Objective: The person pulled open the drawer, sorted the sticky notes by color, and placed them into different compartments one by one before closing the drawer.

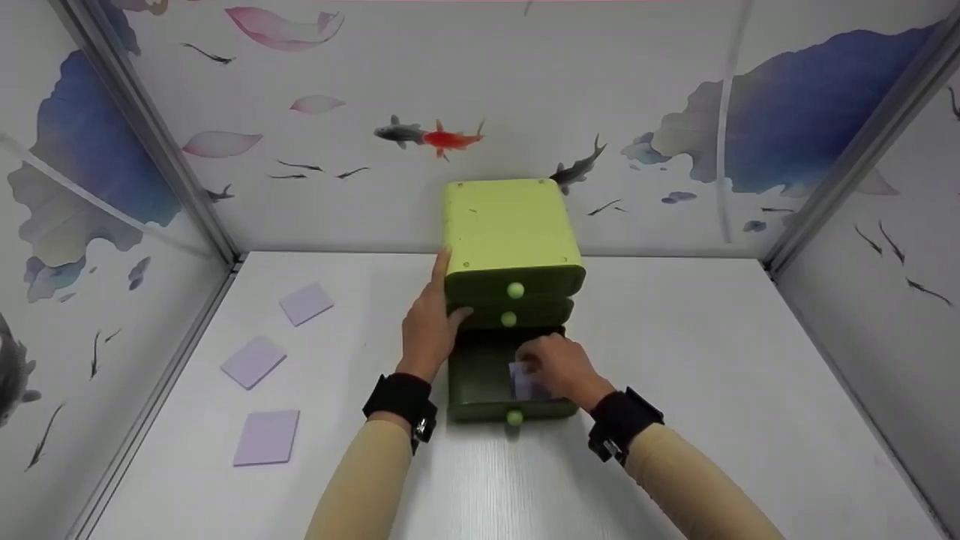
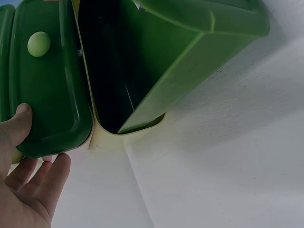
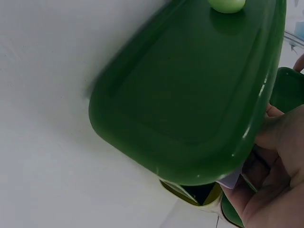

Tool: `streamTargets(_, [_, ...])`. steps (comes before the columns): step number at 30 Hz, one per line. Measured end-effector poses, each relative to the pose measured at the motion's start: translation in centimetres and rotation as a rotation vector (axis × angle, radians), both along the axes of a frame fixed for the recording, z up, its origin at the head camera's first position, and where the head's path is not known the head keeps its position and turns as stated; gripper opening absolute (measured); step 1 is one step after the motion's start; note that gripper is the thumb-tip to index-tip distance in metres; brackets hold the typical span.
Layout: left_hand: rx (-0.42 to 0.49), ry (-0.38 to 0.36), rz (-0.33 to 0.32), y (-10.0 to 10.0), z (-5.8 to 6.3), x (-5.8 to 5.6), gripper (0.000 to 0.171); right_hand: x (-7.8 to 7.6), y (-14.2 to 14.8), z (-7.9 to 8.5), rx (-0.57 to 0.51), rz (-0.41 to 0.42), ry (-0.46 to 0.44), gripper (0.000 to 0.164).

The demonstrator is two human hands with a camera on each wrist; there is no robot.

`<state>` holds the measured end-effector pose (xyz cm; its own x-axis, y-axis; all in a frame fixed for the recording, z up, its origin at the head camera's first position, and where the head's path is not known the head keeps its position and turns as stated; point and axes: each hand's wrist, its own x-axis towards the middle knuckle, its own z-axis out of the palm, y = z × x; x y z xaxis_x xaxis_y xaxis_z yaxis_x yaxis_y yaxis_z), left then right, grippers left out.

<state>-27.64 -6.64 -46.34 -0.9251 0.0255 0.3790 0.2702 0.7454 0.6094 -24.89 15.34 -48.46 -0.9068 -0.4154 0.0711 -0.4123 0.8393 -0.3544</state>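
Observation:
A small chest of drawers (image 1: pixel 510 225), light green on top with dark green drawer fronts, stands against the back wall. Its bottom drawer (image 1: pixel 476 411) is pulled out. My left hand (image 1: pixel 429 330) grips the left side of the chest, thumb on the middle drawer front (image 2: pixel 52 95) and fingers along the side. Inside the bottom drawer, my right hand (image 1: pixel 559 364) pinches a purple sticky note pad (image 1: pixel 519 382), its fingertips partly hidden. The right wrist view shows only a corner of the pad (image 3: pixel 232 179) behind the drawer front.
Three more purple pads lie apart on the left of the white table: an upper one (image 1: pixel 307 304), a middle one (image 1: pixel 253 362) and a lower one (image 1: pixel 267 438). Printed wall panels (image 1: pixel 480 67) enclose the table at the back and both sides.

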Motion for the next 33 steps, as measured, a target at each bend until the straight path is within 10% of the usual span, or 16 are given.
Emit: streamTargets(33, [0.001,0.063,-0.005,0.0,0.0,0.2,0.097,-0.6,0.2,-2.1,0.098,0.041,-0.047,0.014])
